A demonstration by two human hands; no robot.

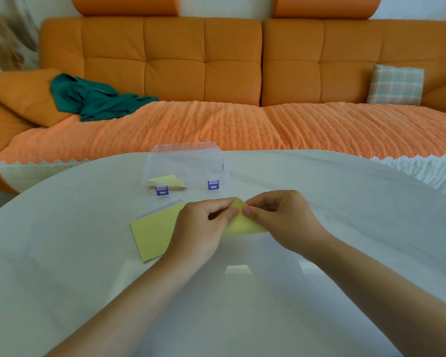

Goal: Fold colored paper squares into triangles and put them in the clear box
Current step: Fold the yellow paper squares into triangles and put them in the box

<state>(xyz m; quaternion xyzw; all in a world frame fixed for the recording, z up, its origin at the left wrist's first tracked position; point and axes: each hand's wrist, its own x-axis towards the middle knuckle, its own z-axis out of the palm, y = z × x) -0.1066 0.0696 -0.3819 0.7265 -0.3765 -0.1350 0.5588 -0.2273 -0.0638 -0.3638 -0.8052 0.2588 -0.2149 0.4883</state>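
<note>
Both hands, left [201, 222] and right [281, 217], in a pinch on yellow paper [242, 225]; folded triangles [165, 179] inside clear box [186, 161].

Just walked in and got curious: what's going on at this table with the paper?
A person is folding paper at a white table. The left hand and right hand both pinch a yellow sheet at its top corner, mid-fold. A stack of unfolded squares lies by the left hand, yellow on top. Behind, the clear box already holds folded pieces.
</note>
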